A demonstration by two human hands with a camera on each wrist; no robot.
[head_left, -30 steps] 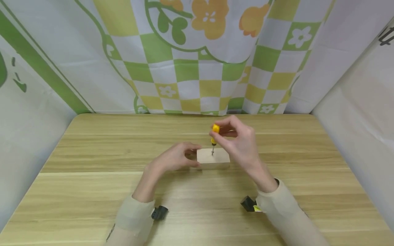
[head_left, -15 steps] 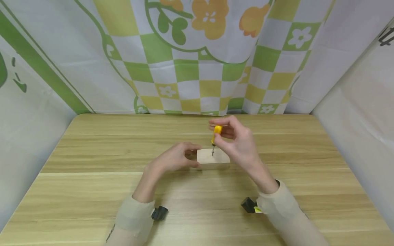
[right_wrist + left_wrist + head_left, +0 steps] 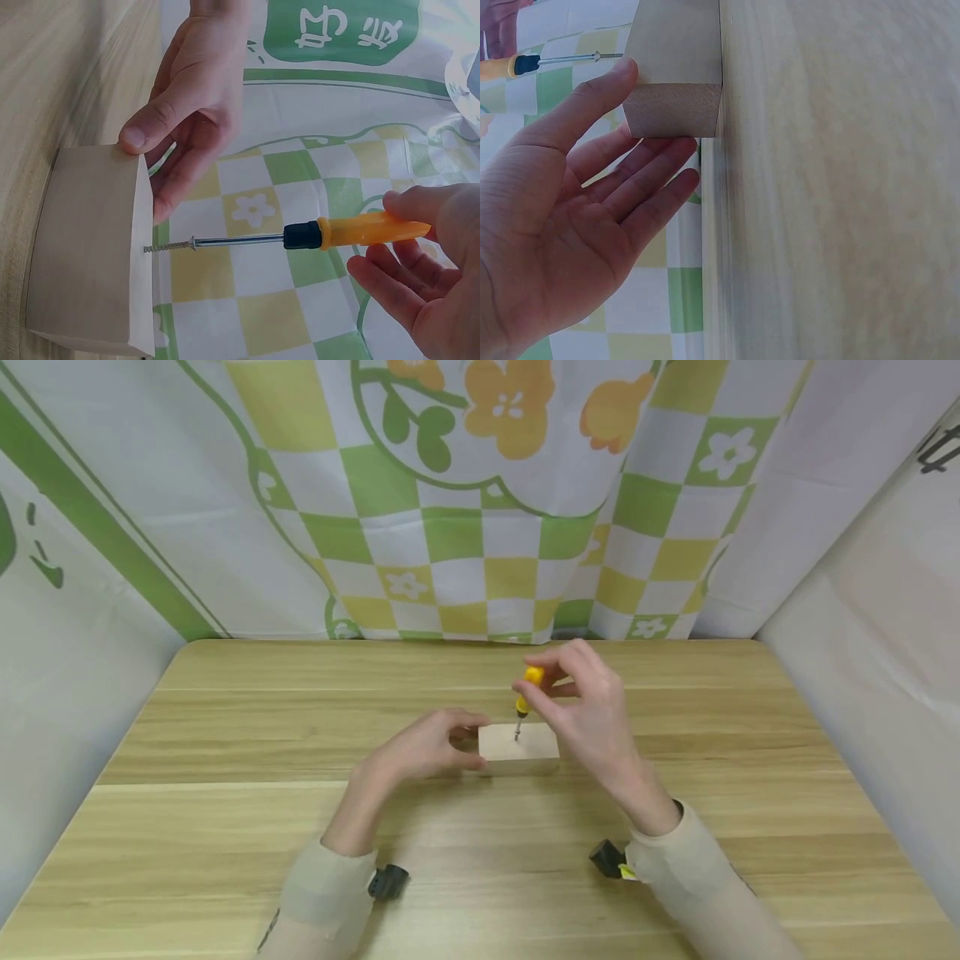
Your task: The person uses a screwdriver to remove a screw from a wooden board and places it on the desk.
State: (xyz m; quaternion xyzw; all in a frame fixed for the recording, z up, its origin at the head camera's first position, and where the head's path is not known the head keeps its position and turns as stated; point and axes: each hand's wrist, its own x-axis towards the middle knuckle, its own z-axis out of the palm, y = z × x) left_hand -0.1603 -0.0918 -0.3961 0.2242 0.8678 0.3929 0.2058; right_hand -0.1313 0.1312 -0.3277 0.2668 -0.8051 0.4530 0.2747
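Screwdriver (image 3: 304, 235), steel-shafted and yellow-handled, pinched by right hand (image 3: 592, 722), tip at silver threaded metal screw (image 3: 171, 247) standing in pale rectangular wooden block (image 3: 534, 750) mid-table (image 3: 487, 877), held at left end by left hand (image 3: 420, 747), with threads plain in right wrist view, too small in head view.

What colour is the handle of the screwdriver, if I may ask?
The handle is yellow-orange, clearest in the right wrist view.

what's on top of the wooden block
A screw stands in the top of the wooden block, with a screwdriver meeting its head. Whatever length is sunk in the wood is covered and cannot be seen.
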